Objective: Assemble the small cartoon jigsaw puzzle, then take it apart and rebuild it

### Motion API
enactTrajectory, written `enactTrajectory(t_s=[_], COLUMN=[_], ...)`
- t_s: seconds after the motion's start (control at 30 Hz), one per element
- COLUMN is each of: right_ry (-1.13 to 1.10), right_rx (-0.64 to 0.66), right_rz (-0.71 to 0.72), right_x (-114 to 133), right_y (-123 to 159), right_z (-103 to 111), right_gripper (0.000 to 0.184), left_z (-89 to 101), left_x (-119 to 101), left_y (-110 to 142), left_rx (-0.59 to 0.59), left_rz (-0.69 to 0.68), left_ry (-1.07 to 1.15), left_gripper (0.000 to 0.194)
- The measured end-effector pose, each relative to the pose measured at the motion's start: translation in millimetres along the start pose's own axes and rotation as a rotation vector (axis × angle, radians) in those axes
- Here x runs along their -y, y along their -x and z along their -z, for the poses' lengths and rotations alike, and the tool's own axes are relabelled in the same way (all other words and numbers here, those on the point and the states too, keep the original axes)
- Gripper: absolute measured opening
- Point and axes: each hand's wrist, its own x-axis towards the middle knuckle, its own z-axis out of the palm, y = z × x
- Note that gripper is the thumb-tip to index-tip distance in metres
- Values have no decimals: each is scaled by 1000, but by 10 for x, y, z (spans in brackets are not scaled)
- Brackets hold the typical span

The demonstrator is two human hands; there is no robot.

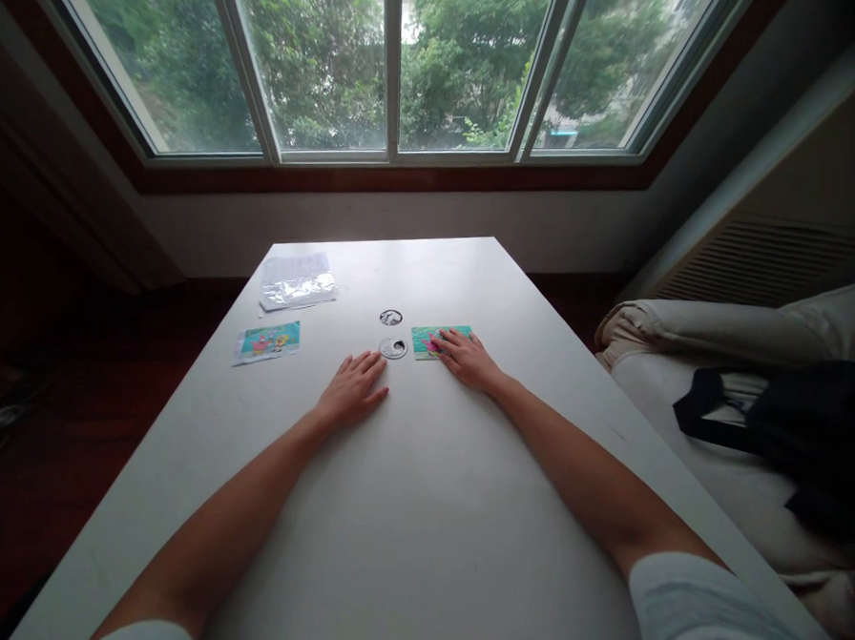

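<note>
My left hand [354, 389] lies flat on the white table [424, 530], fingers stretched out, just short of a round grommet cover [392, 348] set in the tabletop. Under the fingers of my right hand [467, 358] is a small rectangular picture card or puzzle [423, 339] in green and turquoise with a pink figure. The fingers rest spread on it and hide its middle and part of its lower edge. Farther left, apart from both hands, a colourful cartoon picture sheet [267, 343] lies on the table.
Clear plastic packaging [297, 282] lies at the table's far left corner. A second round hole [391, 317] opens in the tabletop behind the cover. To the right stands a pale sofa [661, 394] with a dark bag or cloth [820, 424] on it. Windows [392, 64] face me beyond the table.
</note>
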Motion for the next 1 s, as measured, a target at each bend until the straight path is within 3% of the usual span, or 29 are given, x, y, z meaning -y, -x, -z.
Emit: enactTrajectory(t_s=[0.27, 0.57, 0.83, 1.0], right_ry=[-22, -9, -49, -39], right_rx=[-114, -82, -27, -36], right_rz=[44, 81, 290, 258], right_x=[78, 162, 728, 902], right_y=[59, 101, 365, 474], right_z=[-1, 17, 29, 8], right_gripper=[50, 57, 57, 60], left_z=[7, -25, 135, 167], left_x=[-14, -18, 29, 8], left_y=[8, 24, 26, 43], left_rx=[-2, 69, 195, 167], left_rz=[3, -21, -128, -134], left_ry=[3, -39, -21, -20], left_gripper=[65, 77, 89, 87])
